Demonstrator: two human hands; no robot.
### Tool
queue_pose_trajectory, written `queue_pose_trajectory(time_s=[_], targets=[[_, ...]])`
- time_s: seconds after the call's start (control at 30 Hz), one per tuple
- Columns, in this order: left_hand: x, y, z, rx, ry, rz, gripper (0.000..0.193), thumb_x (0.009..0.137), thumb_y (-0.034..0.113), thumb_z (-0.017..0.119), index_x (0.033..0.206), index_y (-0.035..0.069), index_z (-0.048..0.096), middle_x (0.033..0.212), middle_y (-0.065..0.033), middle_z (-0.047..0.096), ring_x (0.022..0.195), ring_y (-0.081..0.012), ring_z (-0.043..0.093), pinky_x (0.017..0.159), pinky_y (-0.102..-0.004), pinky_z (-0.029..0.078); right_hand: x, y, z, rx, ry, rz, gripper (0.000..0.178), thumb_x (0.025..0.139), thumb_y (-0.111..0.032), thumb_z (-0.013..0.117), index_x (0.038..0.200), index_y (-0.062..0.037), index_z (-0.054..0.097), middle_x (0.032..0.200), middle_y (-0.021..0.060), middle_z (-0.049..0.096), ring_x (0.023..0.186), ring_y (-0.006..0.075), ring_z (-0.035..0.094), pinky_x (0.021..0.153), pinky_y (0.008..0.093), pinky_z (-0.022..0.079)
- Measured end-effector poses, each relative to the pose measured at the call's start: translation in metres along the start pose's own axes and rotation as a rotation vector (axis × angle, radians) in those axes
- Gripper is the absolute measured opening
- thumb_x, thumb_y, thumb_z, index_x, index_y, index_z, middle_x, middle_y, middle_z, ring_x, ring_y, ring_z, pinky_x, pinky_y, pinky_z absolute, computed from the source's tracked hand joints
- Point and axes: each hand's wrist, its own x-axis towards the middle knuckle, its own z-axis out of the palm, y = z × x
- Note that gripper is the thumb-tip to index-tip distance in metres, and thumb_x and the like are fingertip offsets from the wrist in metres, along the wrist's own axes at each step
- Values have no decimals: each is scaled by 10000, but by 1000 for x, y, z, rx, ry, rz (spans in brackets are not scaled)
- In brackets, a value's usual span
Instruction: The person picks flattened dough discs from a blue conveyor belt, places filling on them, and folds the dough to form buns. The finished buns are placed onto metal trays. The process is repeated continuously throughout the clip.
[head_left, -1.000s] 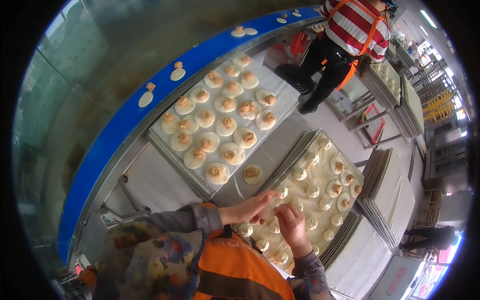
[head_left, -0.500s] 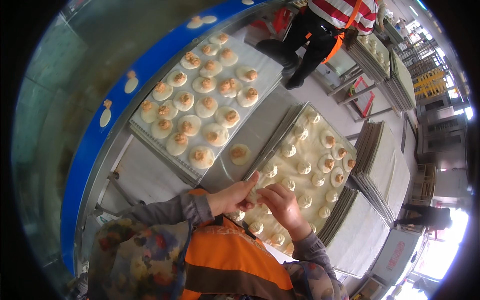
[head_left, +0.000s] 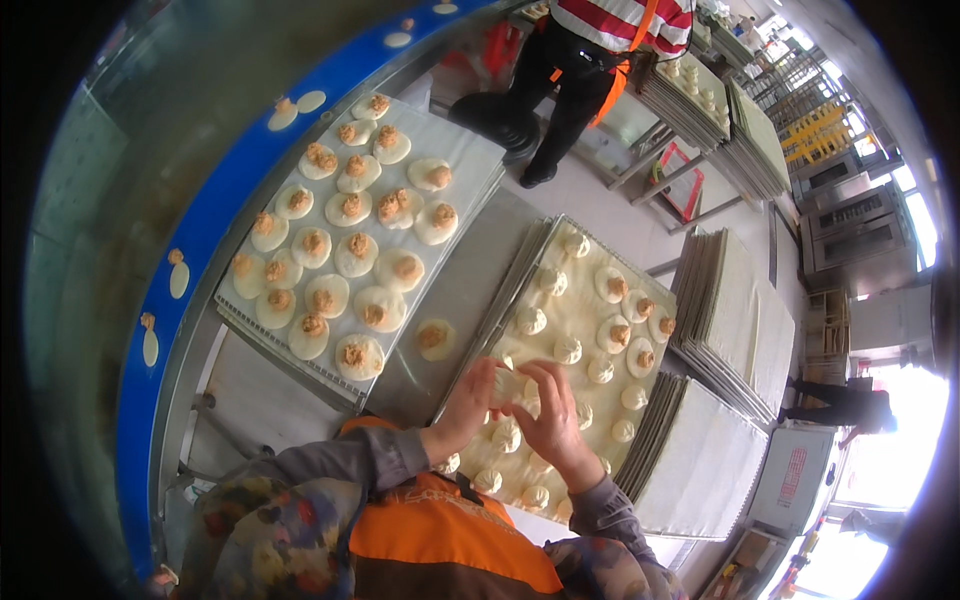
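Note:
Over the near part of a cloth-lined tray [head_left: 590,275], my left hand [head_left: 468,405] holds a pale dough bun [head_left: 508,388], partly hidden by its fingers. My right hand [head_left: 552,418] curves around the other side of this bun, thumb and forefinger touching it. Below and beyond my hands, several pleated buns [head_left: 568,349] sit in rows on the tray. Toward its far right side lie a few flat dough rounds topped with orange-brown filling [head_left: 613,334]. A single filled round [head_left: 434,339] rests on the metal surface left of the tray.
At left, another tray [head_left: 465,150] bears many filled dough rounds. Beyond it runs a blue conveyor belt [head_left: 215,180] carrying more rounds. Stacked cloth-covered trays [head_left: 735,310] stand at right. A person in a striped top [head_left: 600,25] is at the far side.
The view has shifted, so the trays appear further left. My right hand's fingers have gone from pinching at the bun's top to spreading wider around its side. Rounds on the belt have moved.

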Motion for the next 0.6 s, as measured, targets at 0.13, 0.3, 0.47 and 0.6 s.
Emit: queue_pose_trajectory(time_s=[0.13, 0.3, 0.47, 0.6], targets=[[50, 15, 21, 172, -25, 255, 401, 1100, 373, 365, 1273, 25, 460, 1122, -125, 535, 1055, -210, 570, 859, -383, 531, 21, 32, -13, 318, -237, 272, 588, 751, -8, 822, 1293, -58, 601, 1250, 111, 662, 1133, 285, 631, 879, 385, 558], [94, 93, -71, 32, -99, 278, 483, 1043, 214, 571, 1464, 51, 397, 1412, -138, 546, 1139, -162, 602, 972, -301, 504, 63, 177, -26, 78, 97, 505, 659, 769, 30, 771, 1379, -63, 540, 1307, 113, 618, 1061, 202, 636, 834, 318, 548], [155, 171, -329, 150, 427, 522, 315, 1054, 325, 516, 1188, 53, 603, 1176, -74, 668, 1077, -164, 637, 888, -316, 510, 55, 300, -10, -514, -276, 433, 853, 711, -90, 846, 1465, -65, 446, 1434, 184, 512, 1310, 376, 489, 1021, 468, 454], [178, 191, -526, 657, 1131, 396, 323, 975, 200, 606, 1232, 5, 590, 1139, -157, 699, 1062, -323, 662, 898, -363, 518, 83, 268, -19, -542, -183, 572, 1064, 690, -101, 864, 1574, -103, 272, 1271, 195, 596, 1186, 359, 572, 1028, 477, 450]])
